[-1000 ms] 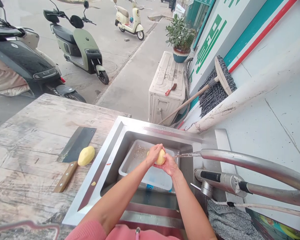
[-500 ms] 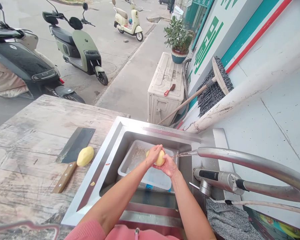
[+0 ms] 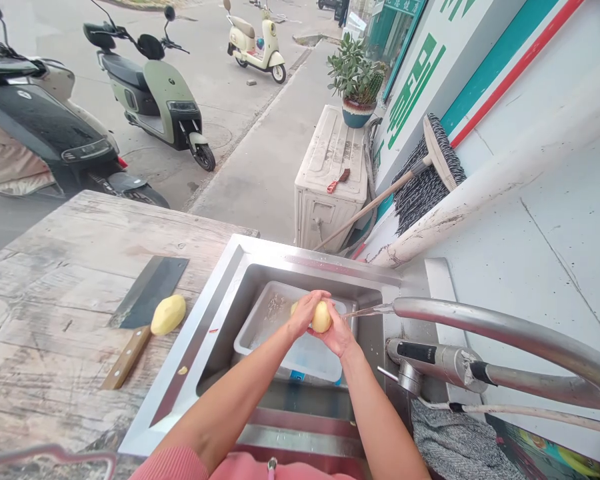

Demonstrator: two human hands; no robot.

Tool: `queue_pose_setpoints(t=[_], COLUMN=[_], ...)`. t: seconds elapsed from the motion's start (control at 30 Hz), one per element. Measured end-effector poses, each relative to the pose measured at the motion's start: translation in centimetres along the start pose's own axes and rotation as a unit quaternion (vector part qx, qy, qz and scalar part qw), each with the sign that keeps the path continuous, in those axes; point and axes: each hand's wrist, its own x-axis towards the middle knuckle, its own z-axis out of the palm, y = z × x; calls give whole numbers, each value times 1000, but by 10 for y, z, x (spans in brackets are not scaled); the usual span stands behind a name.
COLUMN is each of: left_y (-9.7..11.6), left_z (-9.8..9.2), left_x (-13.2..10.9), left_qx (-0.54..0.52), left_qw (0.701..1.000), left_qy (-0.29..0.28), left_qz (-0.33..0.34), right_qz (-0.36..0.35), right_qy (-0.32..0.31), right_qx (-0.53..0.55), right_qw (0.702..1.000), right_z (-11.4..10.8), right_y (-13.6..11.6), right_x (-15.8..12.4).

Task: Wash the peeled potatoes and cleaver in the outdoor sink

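A peeled yellow potato [image 3: 321, 317] is held between my two hands over the sink [image 3: 290, 252]. My left hand [image 3: 304, 315] wraps its far left side, and my right hand [image 3: 339, 335] cups it from the right and below. Water from the curved metal faucet [image 3: 410, 305] streams toward my right hand. Below lies a whitish plastic tub [image 3: 260, 328] with some water and bits in it. A bit of yellow, perhaps a second potato, shows behind my left hand, mostly hidden.
On the wooden table [image 3: 55, 287] to the left, another peeled potato [image 3: 168, 315] rests by a cleaver [image 3: 150, 290]. A grey cloth [image 3: 455, 433] lies right of the sink. Beyond are a mop [image 3: 427, 173], a white metal unit [image 3: 330, 147] and parked scooters [image 3: 165, 100].
My hands have shifted slightly around the potato, which shows a more rounded side now. The left fingers reach a little further over its top. Water keeps running.
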Motion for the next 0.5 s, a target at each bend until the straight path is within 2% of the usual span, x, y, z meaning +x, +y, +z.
queue_pose_setpoints(t=[0.07, 0.17, 0.33, 0.43, 0.5], left_y=[-1, -2, -18, -31, -39], left_z=[0, 5, 19, 16, 11], left_x=[1, 0, -8, -3, 2], left_qx=[-41, -9, 74, 70, 71], left_qw=[999, 1000, 988, 984, 983], left_qy=[-7, 11, 129, 164, 167], left_qz=[2, 8, 37, 2, -30], right_qz=[-58, -157, -261, -297, -300], right_qy=[73, 142, 189, 210, 203], right_qx=[-32, -88, -146, -198, -256], right_qw=[995, 973, 935, 910, 896], right_z=[-1, -4, -3, 2, 4], right_y=[7, 16, 23, 33, 40], right_x=[7, 19, 29, 21, 16])
